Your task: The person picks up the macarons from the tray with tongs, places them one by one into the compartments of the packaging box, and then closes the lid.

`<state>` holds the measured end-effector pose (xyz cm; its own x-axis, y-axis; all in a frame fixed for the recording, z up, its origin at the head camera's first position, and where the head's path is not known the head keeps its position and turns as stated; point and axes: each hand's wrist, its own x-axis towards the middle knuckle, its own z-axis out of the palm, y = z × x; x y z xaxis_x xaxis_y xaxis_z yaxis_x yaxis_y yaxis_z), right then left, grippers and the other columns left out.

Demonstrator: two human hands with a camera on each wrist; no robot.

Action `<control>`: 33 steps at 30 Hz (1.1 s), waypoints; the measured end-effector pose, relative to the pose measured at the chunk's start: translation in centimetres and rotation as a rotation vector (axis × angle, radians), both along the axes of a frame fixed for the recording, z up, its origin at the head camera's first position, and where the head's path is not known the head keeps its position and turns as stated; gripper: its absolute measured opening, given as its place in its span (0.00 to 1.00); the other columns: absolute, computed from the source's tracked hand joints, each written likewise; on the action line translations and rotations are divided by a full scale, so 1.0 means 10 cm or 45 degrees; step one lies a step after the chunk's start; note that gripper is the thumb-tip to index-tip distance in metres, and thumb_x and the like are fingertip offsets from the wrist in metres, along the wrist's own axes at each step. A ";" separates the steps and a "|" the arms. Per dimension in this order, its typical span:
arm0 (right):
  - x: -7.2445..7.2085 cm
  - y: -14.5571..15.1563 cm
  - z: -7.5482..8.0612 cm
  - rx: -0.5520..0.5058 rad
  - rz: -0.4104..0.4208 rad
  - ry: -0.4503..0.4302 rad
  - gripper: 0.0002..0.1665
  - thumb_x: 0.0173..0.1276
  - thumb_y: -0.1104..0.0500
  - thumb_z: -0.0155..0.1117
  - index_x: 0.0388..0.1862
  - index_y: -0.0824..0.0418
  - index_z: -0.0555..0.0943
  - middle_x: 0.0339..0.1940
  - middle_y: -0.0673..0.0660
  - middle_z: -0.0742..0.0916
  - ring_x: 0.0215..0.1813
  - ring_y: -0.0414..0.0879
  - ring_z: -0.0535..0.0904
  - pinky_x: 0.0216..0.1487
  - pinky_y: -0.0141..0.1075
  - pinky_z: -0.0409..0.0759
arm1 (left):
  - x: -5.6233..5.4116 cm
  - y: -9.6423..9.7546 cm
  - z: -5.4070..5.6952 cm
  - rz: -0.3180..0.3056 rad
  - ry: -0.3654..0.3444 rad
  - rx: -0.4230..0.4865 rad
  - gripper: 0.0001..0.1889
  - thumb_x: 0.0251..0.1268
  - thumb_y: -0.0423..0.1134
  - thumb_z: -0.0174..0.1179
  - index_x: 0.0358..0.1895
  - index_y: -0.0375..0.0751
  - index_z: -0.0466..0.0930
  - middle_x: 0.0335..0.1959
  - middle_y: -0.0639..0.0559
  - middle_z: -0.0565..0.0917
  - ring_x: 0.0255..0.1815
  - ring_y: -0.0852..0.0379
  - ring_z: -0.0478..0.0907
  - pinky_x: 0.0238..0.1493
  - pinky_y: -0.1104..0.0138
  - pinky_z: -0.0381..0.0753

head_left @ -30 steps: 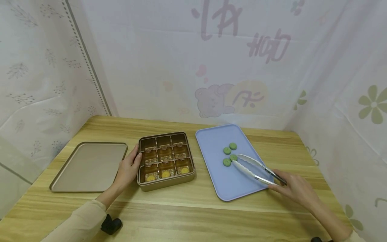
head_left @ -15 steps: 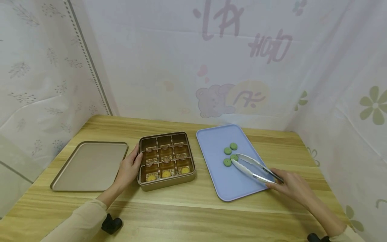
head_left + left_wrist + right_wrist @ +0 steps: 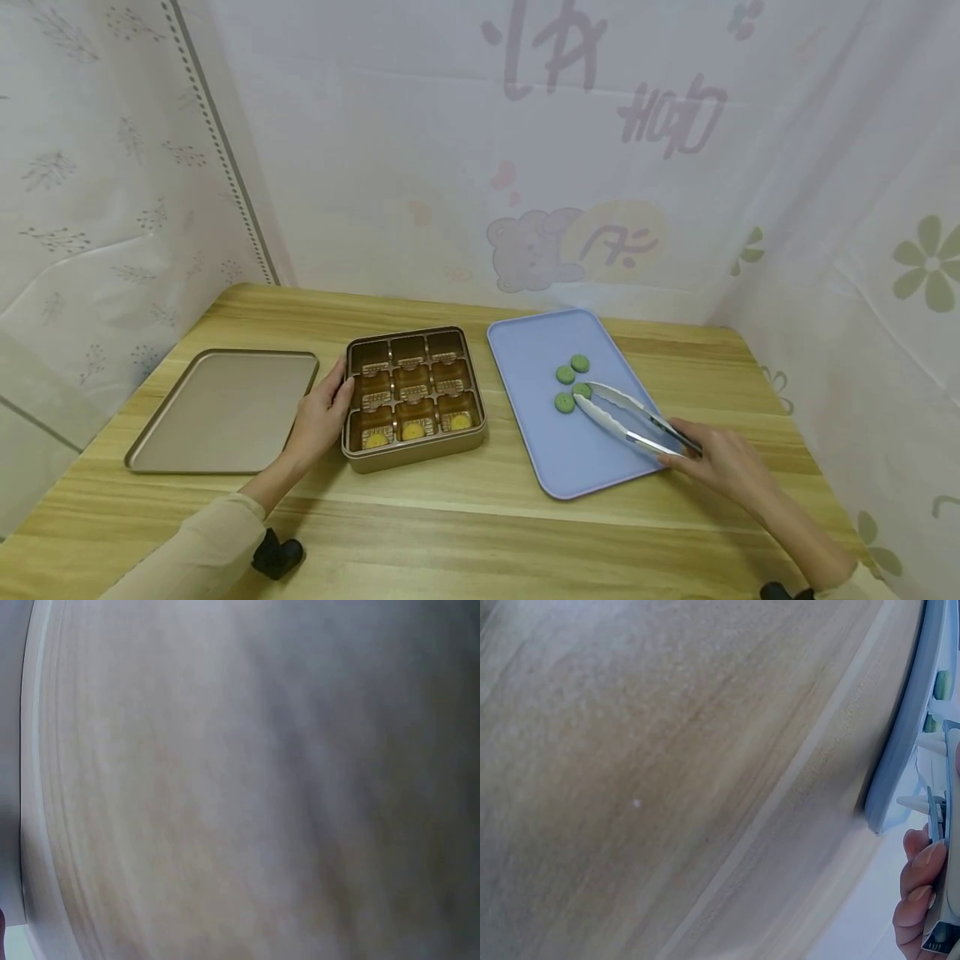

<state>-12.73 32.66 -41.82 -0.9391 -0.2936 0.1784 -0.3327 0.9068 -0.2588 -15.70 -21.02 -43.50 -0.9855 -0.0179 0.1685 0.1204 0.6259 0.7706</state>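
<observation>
My left hand [image 3: 318,417] rests against the left side of a gold tin [image 3: 416,452], fingers fairly straight, thumb by the rim. Nine brown compartments fill the tin; the nearest row holds yellow round cookies [image 3: 413,431]. My right hand [image 3: 723,467] grips metal tongs [image 3: 637,440] with pale tips. Spread apart, those tips stand around or just beside the nearer right one of several green round cookies [image 3: 565,375] on a blue tray [image 3: 532,333]; contact cannot be told. In the right wrist view, curled fingers [image 3: 919,892] hold the tongs. The left wrist view shows mostly blurred tabletop.
A flat gold lid or tray [image 3: 225,412] lies to the left of the tin. Wooden tabletop [image 3: 450,542] runs along the front and between the tin and the blue tray. Patterned curtains [image 3: 420,167] stand behind and at both sides.
Hardly anything differs. The right hand and tongs shift very slightly left, while the whole head view drifts a little. Tin, cookies and left hand keep their places.
</observation>
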 end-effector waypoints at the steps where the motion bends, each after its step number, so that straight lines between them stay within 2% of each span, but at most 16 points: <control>1: 0.00 0.00 0.00 0.001 0.004 0.012 0.33 0.52 0.44 0.73 0.54 0.60 0.81 0.17 0.39 0.70 0.19 0.31 0.61 0.17 0.27 0.59 | 0.00 0.00 0.00 0.000 0.001 0.002 0.28 0.77 0.43 0.39 0.73 0.31 0.48 0.72 0.33 0.55 0.71 0.36 0.53 0.67 0.45 0.59; 5: 0.02 -0.02 0.00 -0.009 0.008 0.027 0.32 0.52 0.44 0.73 0.53 0.60 0.82 0.18 0.39 0.71 0.20 0.31 0.62 0.18 0.27 0.60 | 0.00 0.00 0.01 -0.002 -0.002 0.011 0.28 0.77 0.43 0.39 0.73 0.31 0.48 0.71 0.33 0.55 0.71 0.36 0.53 0.67 0.45 0.59; 11: 0.01 -0.06 0.05 -0.027 -0.025 -0.034 0.33 0.54 0.42 0.70 0.55 0.58 0.81 0.19 0.41 0.73 0.20 0.33 0.63 0.18 0.28 0.60 | 0.00 0.00 0.01 -0.006 -0.010 0.020 0.29 0.77 0.43 0.39 0.73 0.31 0.48 0.72 0.34 0.54 0.72 0.37 0.52 0.67 0.45 0.59; 17: -0.01 -0.13 0.10 -0.035 -0.032 -0.046 0.35 0.55 0.40 0.70 0.56 0.60 0.80 0.28 0.48 0.83 0.25 0.37 0.69 0.21 0.29 0.64 | 0.00 0.00 0.01 -0.005 -0.006 0.024 0.29 0.77 0.43 0.39 0.73 0.31 0.48 0.72 0.34 0.54 0.72 0.37 0.52 0.67 0.45 0.59; 20: -0.03 -0.17 0.12 -0.036 -0.019 -0.028 0.35 0.55 0.41 0.70 0.56 0.61 0.80 0.31 0.50 0.85 0.26 0.38 0.71 0.22 0.30 0.66 | 0.00 0.01 0.01 -0.004 -0.004 0.027 0.29 0.77 0.43 0.39 0.73 0.31 0.48 0.72 0.34 0.55 0.72 0.37 0.53 0.67 0.46 0.59; 27: -0.09 -0.38 0.22 -0.035 0.025 0.015 0.35 0.53 0.40 0.71 0.55 0.58 0.81 0.23 0.44 0.79 0.22 0.35 0.66 0.18 0.29 0.63 | 0.00 0.00 0.02 -0.010 -0.008 0.023 0.29 0.77 0.43 0.39 0.73 0.30 0.48 0.72 0.34 0.54 0.72 0.36 0.52 0.67 0.45 0.59; 33: -0.19 -0.67 0.28 -0.063 0.129 0.019 0.34 0.53 0.40 0.70 0.56 0.56 0.80 0.24 0.43 0.78 0.19 0.33 0.62 0.18 0.27 0.62 | 0.00 0.00 0.02 -0.009 -0.010 0.017 0.29 0.77 0.43 0.38 0.73 0.30 0.48 0.72 0.33 0.54 0.72 0.36 0.52 0.67 0.45 0.59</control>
<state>-14.64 25.97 -39.02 -0.9022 -0.3773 0.2089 -0.4261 0.8546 -0.2968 -15.67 -20.97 -43.34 -0.9869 -0.0134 0.1605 0.1184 0.6148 0.7797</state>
